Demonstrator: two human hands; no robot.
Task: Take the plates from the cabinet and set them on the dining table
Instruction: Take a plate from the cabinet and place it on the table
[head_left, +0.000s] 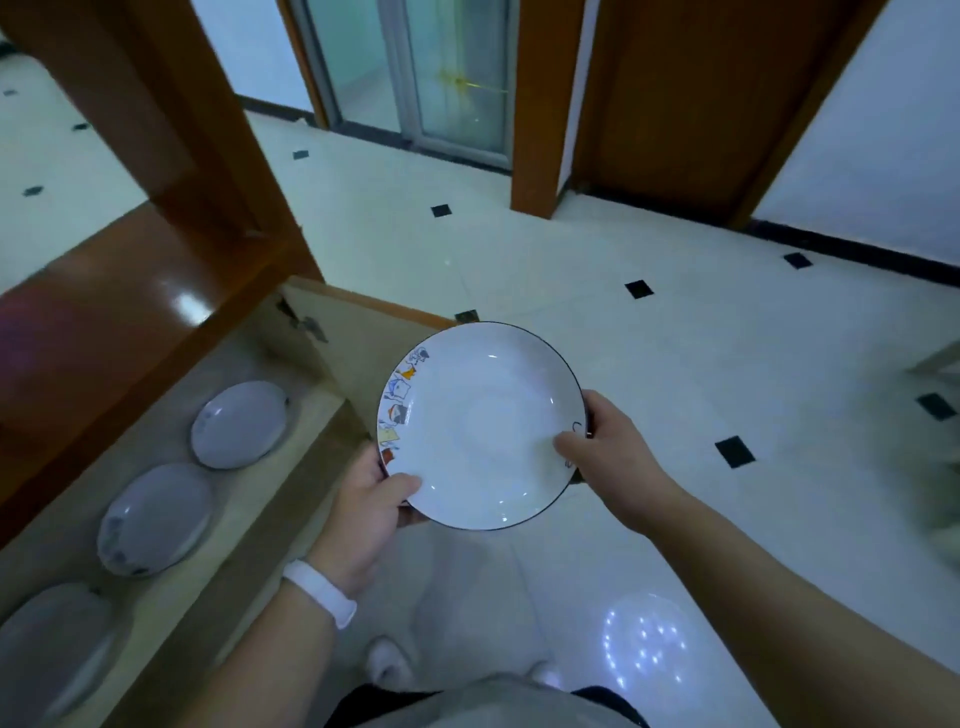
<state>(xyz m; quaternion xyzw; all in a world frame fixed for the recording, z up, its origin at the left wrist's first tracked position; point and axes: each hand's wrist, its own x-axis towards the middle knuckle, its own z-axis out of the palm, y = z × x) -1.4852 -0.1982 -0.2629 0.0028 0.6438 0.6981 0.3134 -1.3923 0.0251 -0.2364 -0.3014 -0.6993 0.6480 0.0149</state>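
A white plate (488, 415) with a dark rim and small cartoon drawings along its left edge is held level over the floor, in front of me. My left hand (371, 499) grips its near left edge, thumb on top. My right hand (605, 447) grips its right edge, thumb lying on the inner face. At the left, the open wooden cabinet (130, 312) shows a shelf with three more plates: a far one (239, 423), a middle one (156, 517) and a near one (49, 654).
The cabinet door (358, 338) stands open just behind the held plate. White tiled floor (675, 364) with black diamond insets spreads ahead and right. Wooden door frames (535, 114) and a glass door (452, 73) are at the back. My feet (389, 660) are below.
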